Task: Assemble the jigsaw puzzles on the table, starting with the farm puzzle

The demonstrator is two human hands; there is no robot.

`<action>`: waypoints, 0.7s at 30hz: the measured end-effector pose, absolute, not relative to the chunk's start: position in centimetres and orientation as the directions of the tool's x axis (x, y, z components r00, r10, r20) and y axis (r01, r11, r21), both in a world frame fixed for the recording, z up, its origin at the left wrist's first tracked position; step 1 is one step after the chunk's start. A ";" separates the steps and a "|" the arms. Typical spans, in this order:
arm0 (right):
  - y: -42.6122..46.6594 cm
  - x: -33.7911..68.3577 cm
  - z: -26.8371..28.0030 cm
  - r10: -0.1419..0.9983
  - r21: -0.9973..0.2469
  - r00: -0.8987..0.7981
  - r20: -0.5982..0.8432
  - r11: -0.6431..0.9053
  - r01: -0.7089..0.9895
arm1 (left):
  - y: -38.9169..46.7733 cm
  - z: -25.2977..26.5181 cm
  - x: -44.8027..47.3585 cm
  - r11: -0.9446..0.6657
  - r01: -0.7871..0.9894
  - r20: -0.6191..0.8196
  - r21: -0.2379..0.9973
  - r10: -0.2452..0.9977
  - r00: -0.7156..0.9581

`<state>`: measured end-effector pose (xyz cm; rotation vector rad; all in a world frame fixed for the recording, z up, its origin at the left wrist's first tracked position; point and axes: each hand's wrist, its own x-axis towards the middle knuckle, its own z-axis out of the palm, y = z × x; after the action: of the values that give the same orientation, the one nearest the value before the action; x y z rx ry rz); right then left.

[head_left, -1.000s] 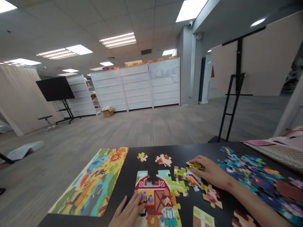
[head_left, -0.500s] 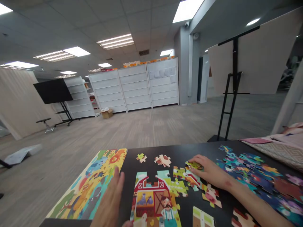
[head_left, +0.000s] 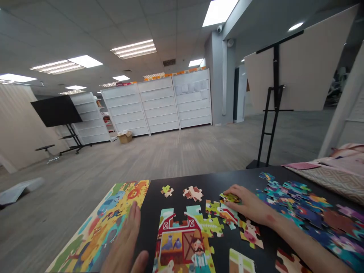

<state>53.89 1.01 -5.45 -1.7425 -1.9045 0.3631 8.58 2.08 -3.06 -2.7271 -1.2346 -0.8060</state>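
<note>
My left hand (head_left: pixel 125 239) is open, fingers stretched out, over the right edge of a yellow animal picture board (head_left: pixel 93 231). My right hand (head_left: pixel 248 204) has its thumb and fingers closed around a green puzzle piece (head_left: pixel 231 198) low over the black table; its fingertips partly cover the piece. Just below that hand lie joined pieces with a red barn (head_left: pixel 227 215) and a loose pig piece (head_left: pixel 251 233). Between my hands is a partly joined farm puzzle (head_left: pixel 182 242) showing a barn and a farmer, with a gap in its top edge.
Toward the far table edge lie a small green-and-cream piece (head_left: pixel 167 190) and a cluster of brown-and-cream pieces (head_left: pixel 193 193). Blue puzzle pieces (head_left: pixel 307 212) are heaped at right, beside a patterned cloth item (head_left: pixel 338 178). A fence piece (head_left: pixel 241 261) lies near the front.
The view has shifted slightly. My left hand has drawn a little nearer and its thumb now shows spread out. My right hand stays at the green puzzle piece.
</note>
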 end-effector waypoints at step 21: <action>0.6 54.5 -4.5 0.980 -0.504 -0.005 0.198 0.107 0.857 | 17.9 -8.7 15.7 -0.627 0.724 0.324 0.288 0.775 0.542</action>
<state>54.53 0.63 -4.52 -1.7853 -1.8971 0.3266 15.75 17.87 -8.70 -2.8628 -1.3975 -0.6996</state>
